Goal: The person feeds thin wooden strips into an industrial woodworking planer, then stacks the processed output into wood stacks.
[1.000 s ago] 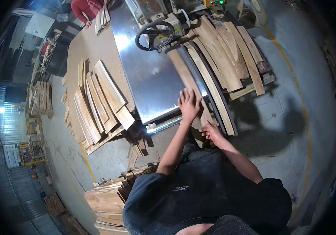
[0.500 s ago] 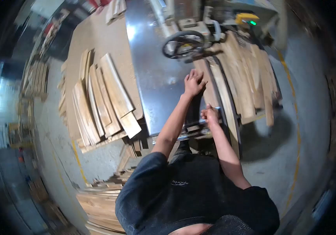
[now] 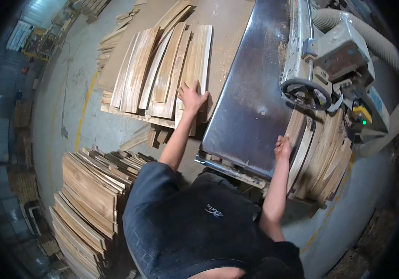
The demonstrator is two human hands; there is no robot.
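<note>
My left hand (image 3: 193,96) lies with spread fingers over the near part of a pale wooden board (image 3: 201,56), the rightmost of a row on the brown panel. Beside it are several more curved boards (image 3: 136,69). My right hand (image 3: 283,147) is closed, its fingers curled, at the near end of a brown wooden strip (image 3: 295,124) on the metal machine table (image 3: 241,116). Whether its fingers grip anything is hidden. The far end of the strip runs under the machine near the black handwheel (image 3: 306,94).
Curved wooden pieces (image 3: 325,153) lie along the right side of the machine table. A tall stack of boards (image 3: 88,190) stands at lower left. The machine head (image 3: 343,60), with a grey hose (image 3: 362,32), overhangs the far right. Yellow lines (image 3: 86,111) mark the floor.
My view has swung left. My left hand has gone from beside the wooden strip to the board on the left. My right hand stays closed near the strip's near end.
</note>
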